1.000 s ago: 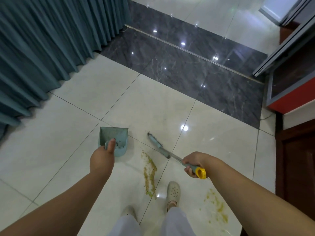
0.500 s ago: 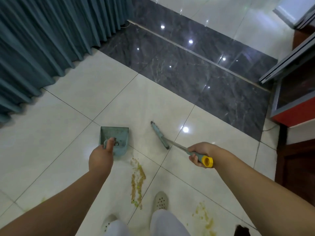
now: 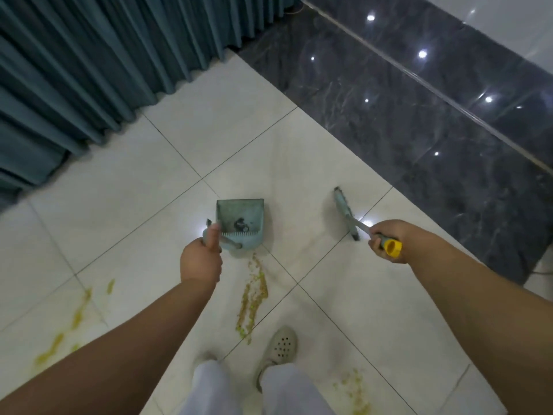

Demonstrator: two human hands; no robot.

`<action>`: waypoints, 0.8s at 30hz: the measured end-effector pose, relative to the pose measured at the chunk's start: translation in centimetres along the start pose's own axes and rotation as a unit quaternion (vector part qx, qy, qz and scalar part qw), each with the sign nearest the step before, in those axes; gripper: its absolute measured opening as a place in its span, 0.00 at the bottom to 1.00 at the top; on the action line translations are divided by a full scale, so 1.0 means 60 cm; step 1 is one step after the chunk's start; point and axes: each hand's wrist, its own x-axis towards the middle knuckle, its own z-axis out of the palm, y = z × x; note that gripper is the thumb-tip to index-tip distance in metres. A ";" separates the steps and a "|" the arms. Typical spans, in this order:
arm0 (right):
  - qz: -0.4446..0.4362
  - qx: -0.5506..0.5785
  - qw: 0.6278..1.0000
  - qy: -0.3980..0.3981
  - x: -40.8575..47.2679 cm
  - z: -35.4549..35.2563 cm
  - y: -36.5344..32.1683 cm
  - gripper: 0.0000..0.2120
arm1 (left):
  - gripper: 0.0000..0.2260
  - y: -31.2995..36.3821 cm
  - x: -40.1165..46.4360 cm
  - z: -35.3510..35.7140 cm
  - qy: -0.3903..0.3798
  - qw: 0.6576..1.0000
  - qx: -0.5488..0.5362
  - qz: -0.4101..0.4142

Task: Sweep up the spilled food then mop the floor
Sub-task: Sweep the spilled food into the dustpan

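A: Head view, hands first?
B: Left hand (image 3: 201,263) curled round the dustpan (image 3: 241,224) handle, thumb up along it. Right hand (image 3: 389,239) wrapped on the broom (image 3: 345,211) handle just below its yellow end cap (image 3: 392,248)

A: Where's the dustpan?
B: On the white tile floor (image 3: 299,151), open mouth away from the person, some dark debris inside. Broom head is down at the floor to the right of it, apart from the pan

A: Spilled food?
B: Main yellow-green streak (image 3: 253,298) runs from just behind the pan toward the shoe (image 3: 281,345). Another smear (image 3: 70,322) at far left, third patch (image 3: 354,390) lower right by the legs

A: Surroundings?
B: Teal curtain (image 3: 89,64) upper left, dark marble strip (image 3: 434,109) upper right
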 end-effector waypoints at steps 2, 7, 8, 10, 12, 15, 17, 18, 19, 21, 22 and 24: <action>0.003 -0.017 1.000 -0.010 0.006 0.026 0.005 0.09 | 0.27 -0.004 0.002 -0.003 0.010 1.000 -0.018 -0.019; -0.013 -0.036 0.999 -0.028 0.009 0.105 0.041 0.09 | 0.26 -0.032 0.012 -0.031 0.040 0.996 -0.055 -0.052; -0.013 -0.042 0.999 -0.030 0.009 0.120 0.049 0.09 | 0.27 -0.040 0.014 -0.040 0.047 0.996 -0.054 -0.056; -0.009 -0.056 0.998 -0.033 0.007 0.151 0.064 0.06 | 0.27 -0.055 0.015 -0.061 0.059 0.995 -0.052 -0.063; -0.006 -0.076 0.996 -0.037 -0.002 0.184 0.078 0.03 | 0.26 -0.074 0.014 -0.085 0.066 0.994 -0.054 -0.068; -0.010 -0.118 0.992 -0.042 -0.015 0.232 0.101 0.07 | 0.27 -0.108 0.011 -0.123 0.075 0.994 -0.048 -0.067; -0.013 -0.158 0.986 -0.044 -0.031 0.263 0.120 0.08 | 0.27 -0.130 0.013 -0.148 0.080 0.993 -0.048 -0.069; -0.012 -0.180 0.983 -0.045 -0.038 0.276 0.131 0.08 | 0.27 -0.139 0.014 -0.159 0.080 0.993 -0.050 -0.070; -0.012 -0.202 0.978 -0.046 -0.045 0.288 0.143 0.08 | 0.27 -0.147 0.014 -0.170 0.079 0.993 -0.053 -0.072; -0.011 -0.246 0.968 -0.050 -0.058 0.308 0.168 0.09 | 0.27 -0.161 0.014 -0.190 0.077 0.993 -0.054 -0.072; -0.010 -0.264 0.963 -0.051 -0.063 0.316 0.182 0.08 | 0.27 -0.167 0.014 -0.200 0.078 0.993 -0.050 -0.071; -0.012 -0.289 0.956 -0.056 -0.075 0.329 0.210 0.07 | 0.28 -0.178 0.010 -0.218 0.081 0.993 -0.045 -0.067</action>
